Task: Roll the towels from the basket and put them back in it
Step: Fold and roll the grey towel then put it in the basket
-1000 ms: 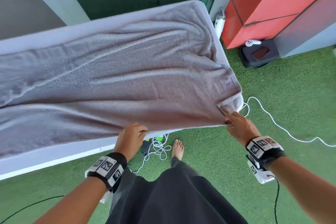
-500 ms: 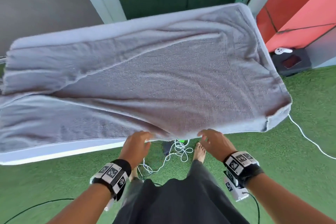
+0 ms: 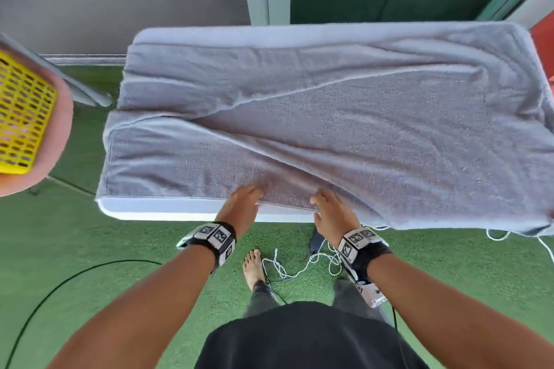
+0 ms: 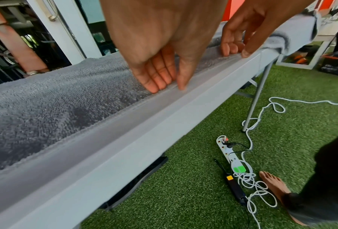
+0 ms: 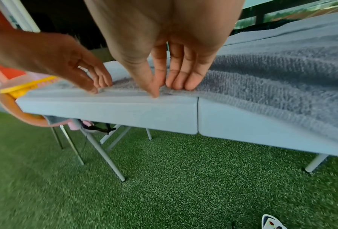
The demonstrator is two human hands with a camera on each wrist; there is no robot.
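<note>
A big grey towel [image 3: 329, 117] lies spread over the white folding table [image 3: 180, 210], with diagonal creases and its right end hanging over the table's corner. Both hands are close together at the towel's near edge. My left hand [image 3: 244, 201] has straight fingers [image 4: 156, 86] touching the flat hem. My right hand [image 3: 326, 207] is just to its right, its fingers [image 5: 179, 85] pressing on the towel [image 5: 271, 86] and its thumb at the table edge [image 5: 125, 114]. The yellow basket [image 3: 21, 117] stands off the table's left end on a pink seat.
Green artificial turf lies all round the table. A white power strip [image 4: 232, 158] with tangled white cable lies under the near edge, by my bare foot [image 3: 253, 266]. A black cable curves over the turf at the left. Folding table legs [image 5: 105, 158] stand beneath.
My right hand let go of the towel's right corner and moved left along the near edge, up beside the left hand. My view swung left, so the basket came into sight.
</note>
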